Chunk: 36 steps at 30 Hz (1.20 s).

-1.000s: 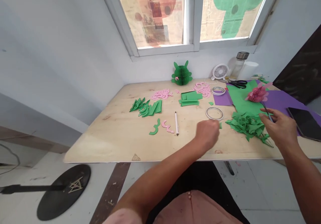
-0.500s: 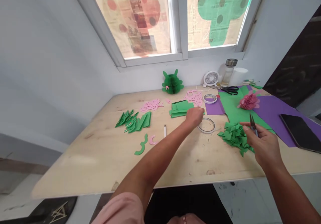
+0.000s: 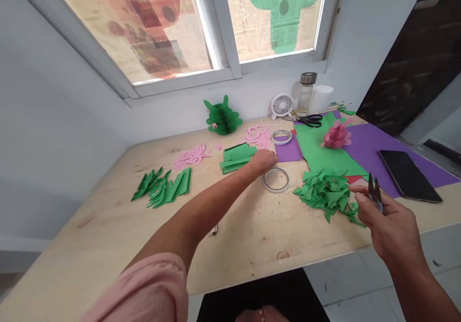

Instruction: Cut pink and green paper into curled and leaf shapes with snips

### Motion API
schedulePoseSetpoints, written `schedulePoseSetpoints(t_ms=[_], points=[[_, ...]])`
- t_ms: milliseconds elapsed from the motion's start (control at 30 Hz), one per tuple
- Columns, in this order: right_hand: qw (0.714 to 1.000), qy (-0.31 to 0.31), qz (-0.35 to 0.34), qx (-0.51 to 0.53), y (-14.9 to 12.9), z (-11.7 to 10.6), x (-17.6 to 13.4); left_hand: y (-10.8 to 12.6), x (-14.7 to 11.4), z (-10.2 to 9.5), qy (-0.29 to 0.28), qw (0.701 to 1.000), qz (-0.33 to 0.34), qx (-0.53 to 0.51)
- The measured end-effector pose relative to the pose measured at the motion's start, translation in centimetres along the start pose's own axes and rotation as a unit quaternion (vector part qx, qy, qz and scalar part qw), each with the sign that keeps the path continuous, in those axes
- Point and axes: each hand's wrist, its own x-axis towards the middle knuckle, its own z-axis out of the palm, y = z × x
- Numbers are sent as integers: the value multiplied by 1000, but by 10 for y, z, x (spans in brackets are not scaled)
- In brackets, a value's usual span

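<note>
My left hand (image 3: 264, 161) is curled closed over the table, between a stack of green paper strips (image 3: 239, 156) and a roll of tape (image 3: 275, 180). Its fingertips are turned away, so whatever it may hold is hidden. In my right hand (image 3: 394, 226) is a pair of small scissors (image 3: 375, 194) with pointed blades upward, slightly parted. Just left of that hand lies a heap of green paper scraps (image 3: 324, 190). My left forearm covers part of the table, and only the end of a pen (image 3: 215, 229) shows below it.
Green cut pieces (image 3: 162, 187) and pink cutouts (image 3: 192, 156) lie to the left. A green honeycomb paper figure (image 3: 223, 117), small fan (image 3: 282, 105) and glass bottle (image 3: 306, 93) stand along the wall. Black scissors (image 3: 309, 120), a pink paper figure (image 3: 336, 134) and a phone (image 3: 410, 175) are at right.
The view has swung to the right. My right hand has moved rightward, away from the green scraps, with the scissors. A green wavy piece and a pink curved piece are now behind my left arm.
</note>
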Motion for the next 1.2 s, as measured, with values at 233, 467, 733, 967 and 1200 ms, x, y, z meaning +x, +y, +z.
schedulePoseSetpoints(t_ms=[233, 467, 733, 967, 1200], points=[[998, 16, 48, 25, -1, -7, -18, 38, -15, -6, 53, 996, 26, -70], [996, -28, 55, 65, 14, 16, -34, 42, -80, 15, 75, 995, 26, -57], [999, -47, 6, -25, 26, 46, -50, 41, -85, 32, 124, 990, -12, -60], [992, -42, -27, -118, 26, 48, -53, 40, -80, 13, 184, 969, -70, -148], [992, -43, -48, -112, 42, 49, -50, 81, -223, -34, 392, 811, 3, -434]])
